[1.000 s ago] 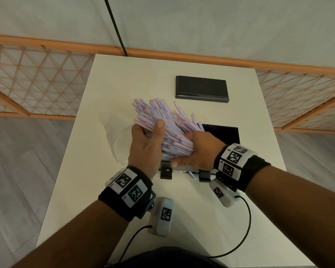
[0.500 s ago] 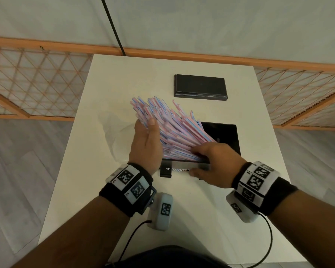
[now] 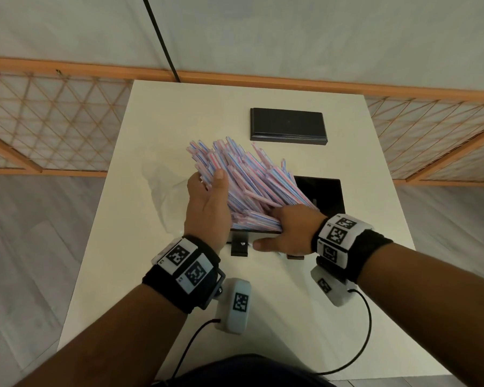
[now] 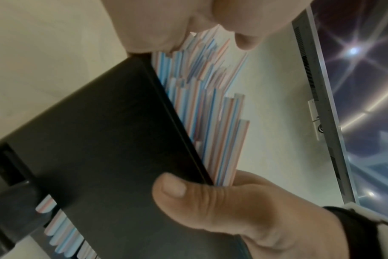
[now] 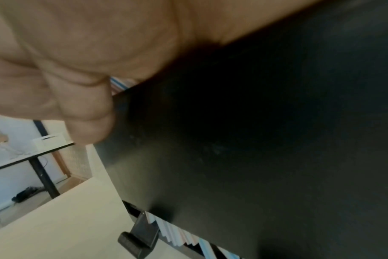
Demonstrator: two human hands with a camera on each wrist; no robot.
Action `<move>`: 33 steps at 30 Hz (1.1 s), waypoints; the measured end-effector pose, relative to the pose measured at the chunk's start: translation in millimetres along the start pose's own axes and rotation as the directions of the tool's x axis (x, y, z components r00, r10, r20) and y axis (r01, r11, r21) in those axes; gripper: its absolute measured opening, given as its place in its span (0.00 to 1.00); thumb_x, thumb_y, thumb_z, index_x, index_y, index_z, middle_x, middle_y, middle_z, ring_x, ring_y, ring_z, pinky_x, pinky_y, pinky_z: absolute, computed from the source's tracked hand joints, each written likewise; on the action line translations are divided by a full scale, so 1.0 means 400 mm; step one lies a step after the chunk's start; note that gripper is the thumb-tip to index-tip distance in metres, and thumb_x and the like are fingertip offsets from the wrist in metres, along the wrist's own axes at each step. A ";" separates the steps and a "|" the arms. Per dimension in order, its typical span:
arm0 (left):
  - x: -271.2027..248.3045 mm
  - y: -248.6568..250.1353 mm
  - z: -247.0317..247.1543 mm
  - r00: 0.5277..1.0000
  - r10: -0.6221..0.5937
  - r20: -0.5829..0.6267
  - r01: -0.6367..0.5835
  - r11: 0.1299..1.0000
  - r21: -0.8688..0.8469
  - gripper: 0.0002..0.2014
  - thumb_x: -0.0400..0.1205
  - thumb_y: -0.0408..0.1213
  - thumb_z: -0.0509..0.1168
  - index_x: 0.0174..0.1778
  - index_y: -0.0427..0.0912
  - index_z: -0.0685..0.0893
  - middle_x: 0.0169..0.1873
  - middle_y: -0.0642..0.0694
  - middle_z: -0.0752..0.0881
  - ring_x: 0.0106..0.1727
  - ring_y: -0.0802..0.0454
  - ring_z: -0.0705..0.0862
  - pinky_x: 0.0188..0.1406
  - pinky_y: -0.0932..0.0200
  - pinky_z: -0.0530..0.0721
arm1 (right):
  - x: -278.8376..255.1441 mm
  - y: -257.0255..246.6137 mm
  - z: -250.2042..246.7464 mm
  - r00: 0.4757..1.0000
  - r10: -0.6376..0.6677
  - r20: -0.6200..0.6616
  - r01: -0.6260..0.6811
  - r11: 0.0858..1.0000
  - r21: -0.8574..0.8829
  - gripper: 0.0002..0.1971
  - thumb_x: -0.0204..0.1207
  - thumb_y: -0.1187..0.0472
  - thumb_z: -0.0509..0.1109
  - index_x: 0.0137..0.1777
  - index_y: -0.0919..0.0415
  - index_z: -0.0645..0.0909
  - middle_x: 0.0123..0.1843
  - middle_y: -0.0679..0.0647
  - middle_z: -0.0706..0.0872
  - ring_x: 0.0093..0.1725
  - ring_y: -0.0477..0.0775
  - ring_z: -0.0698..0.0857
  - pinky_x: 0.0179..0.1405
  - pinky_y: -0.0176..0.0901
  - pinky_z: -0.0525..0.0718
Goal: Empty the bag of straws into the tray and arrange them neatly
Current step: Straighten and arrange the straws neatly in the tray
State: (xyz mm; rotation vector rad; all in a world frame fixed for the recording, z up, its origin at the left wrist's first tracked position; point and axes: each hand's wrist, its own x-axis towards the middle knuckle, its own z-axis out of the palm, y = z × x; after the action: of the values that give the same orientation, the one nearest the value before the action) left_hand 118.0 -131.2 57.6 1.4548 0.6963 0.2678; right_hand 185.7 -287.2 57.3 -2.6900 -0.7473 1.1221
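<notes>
1. Straws (image 3: 246,185): a large red-and-blue striped bundle stands fanned and tilted toward 11 o'clock, lower ends inside the black tray (image 3: 322,196) at the worktop (image 3: 179,113) centre. Tips are uneven and splayed.
2. Left hand (image 3: 207,202): cupped against the 9 o'clock side of the bundle, thumb laid on the straws, fingers wrapped behind. It holds the fan together.
3. Right hand (image 3: 294,230): clamped over the tray's near wall at 6 o'clock, thumb on the outer face, fingers over the rim against the straw ends, as the left wrist view confirms.
4. Bag (image 3: 165,191): a clear, crumpled film lies flat on the worktop at 9 o'clock of the tray, apparently emptied.
5. Black lid-like slab (image 3: 288,125): lies apart at 12 o'clock, untouched.
6. Progress, by judgement: emptying appears complete; arranging is not. The straws need laying flat, squaring at the ends and settling within the walls.
7. Some straw ends show through a slot low on the tray front.
</notes>
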 end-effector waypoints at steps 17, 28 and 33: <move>0.001 -0.005 0.005 1.000 0.013 0.008 -0.012 0.997 -0.079 0.35 0.75 0.68 0.63 0.70 0.46 0.76 0.59 0.53 0.88 0.61 0.56 0.88 0.69 0.41 0.84 | 0.049 -0.018 -0.036 0.988 0.016 0.157 -0.015 1.000 -0.009 0.34 0.61 0.37 0.80 0.65 0.50 0.80 0.59 0.48 0.86 0.60 0.55 0.84 0.67 0.51 0.80; 0.022 -0.015 -0.019 0.989 0.076 -0.124 -0.093 0.986 -0.140 0.28 0.82 0.55 0.67 0.72 0.42 0.72 0.56 0.49 0.84 0.47 0.72 0.85 0.46 0.73 0.82 | 0.051 -0.011 -0.032 0.992 -0.012 0.127 0.004 0.998 0.060 0.32 0.61 0.37 0.81 0.64 0.49 0.81 0.57 0.47 0.86 0.58 0.53 0.84 0.66 0.49 0.81; 0.041 0.015 -0.039 0.973 0.107 -0.204 -0.153 0.963 -0.224 0.25 0.80 0.61 0.59 0.70 0.52 0.72 0.58 0.53 0.85 0.56 0.65 0.86 0.65 0.47 0.84 | 0.046 0.001 -0.030 0.993 0.000 0.116 -0.009 0.997 0.078 0.23 0.59 0.33 0.80 0.46 0.47 0.83 0.45 0.46 0.87 0.48 0.50 0.86 0.57 0.48 0.85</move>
State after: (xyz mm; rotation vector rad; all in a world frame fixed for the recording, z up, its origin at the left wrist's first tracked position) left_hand 123.2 -108.6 59.3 1.2561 0.6963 0.5806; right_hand 205.3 -277.8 54.4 -2.5814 -0.6987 1.2900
